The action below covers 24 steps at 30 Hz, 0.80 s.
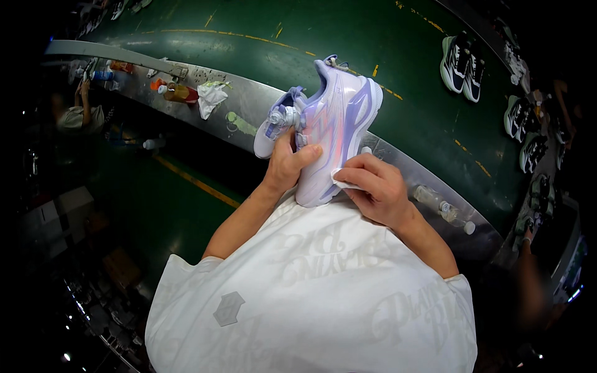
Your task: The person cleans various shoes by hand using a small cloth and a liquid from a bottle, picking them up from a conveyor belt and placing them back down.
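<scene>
My left hand [291, 163] grips a lilac and white sneaker [326, 130] with a pink tint on its side. Its thumb presses on the upper, and the fingers are hidden behind. The sneaker tilts with its toe down toward my shirt and its heel up. Just left of it, partly covered, is a second lilac sneaker [266, 140] with a round lacing dial; I cannot tell whether the left hand holds that one too. My right hand [376, 186] pinches a small white cloth [339, 176] against the sole edge near the toe.
A metal ledge [249, 99] borders the green conveyor belt [410, 105]. On the ledge stand a bottle of reddish-brown liquid [177, 93], a crumpled white cloth [211, 98] and clear bottles [443, 206]. Black and white sneakers [463, 68] lie across the belt. Another person's arm [86, 102] shows far left.
</scene>
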### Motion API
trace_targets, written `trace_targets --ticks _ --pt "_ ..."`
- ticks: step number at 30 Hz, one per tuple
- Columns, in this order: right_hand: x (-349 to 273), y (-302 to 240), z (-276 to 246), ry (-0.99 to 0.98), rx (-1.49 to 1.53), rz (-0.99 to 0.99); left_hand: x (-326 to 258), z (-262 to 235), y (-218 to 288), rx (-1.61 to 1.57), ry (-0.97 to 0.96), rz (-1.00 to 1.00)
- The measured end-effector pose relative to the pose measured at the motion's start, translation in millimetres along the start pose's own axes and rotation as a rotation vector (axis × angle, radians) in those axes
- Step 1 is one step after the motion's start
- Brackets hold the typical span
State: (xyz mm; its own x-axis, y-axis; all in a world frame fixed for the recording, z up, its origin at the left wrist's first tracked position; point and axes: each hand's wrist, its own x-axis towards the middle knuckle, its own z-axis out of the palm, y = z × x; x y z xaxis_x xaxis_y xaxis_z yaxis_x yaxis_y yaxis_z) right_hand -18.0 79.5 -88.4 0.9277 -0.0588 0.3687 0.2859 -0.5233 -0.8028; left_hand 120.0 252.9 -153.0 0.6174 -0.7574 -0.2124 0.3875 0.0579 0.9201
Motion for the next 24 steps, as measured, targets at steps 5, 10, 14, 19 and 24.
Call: trace_targets --ticks 5,10,14,19,24 --pt "-1 -1 4 -0.097 0.008 -0.027 9 0 -1 -0.084 0.025 -0.025" --pt "1 6 3 -0.088 0.084 0.092 46 -9 -13 0.242 0.177 0.031" --pt "6 15 -2 0.019 0.165 0.325 74 -15 -71 0.880 0.278 0.100" --pt "9 40 8 -0.006 0.197 0.407 62 -49 -169 1.135 0.147 0.053" --pt "6 48 14 -0.023 0.194 0.454 50 -73 -89 0.748 0.279 0.245"
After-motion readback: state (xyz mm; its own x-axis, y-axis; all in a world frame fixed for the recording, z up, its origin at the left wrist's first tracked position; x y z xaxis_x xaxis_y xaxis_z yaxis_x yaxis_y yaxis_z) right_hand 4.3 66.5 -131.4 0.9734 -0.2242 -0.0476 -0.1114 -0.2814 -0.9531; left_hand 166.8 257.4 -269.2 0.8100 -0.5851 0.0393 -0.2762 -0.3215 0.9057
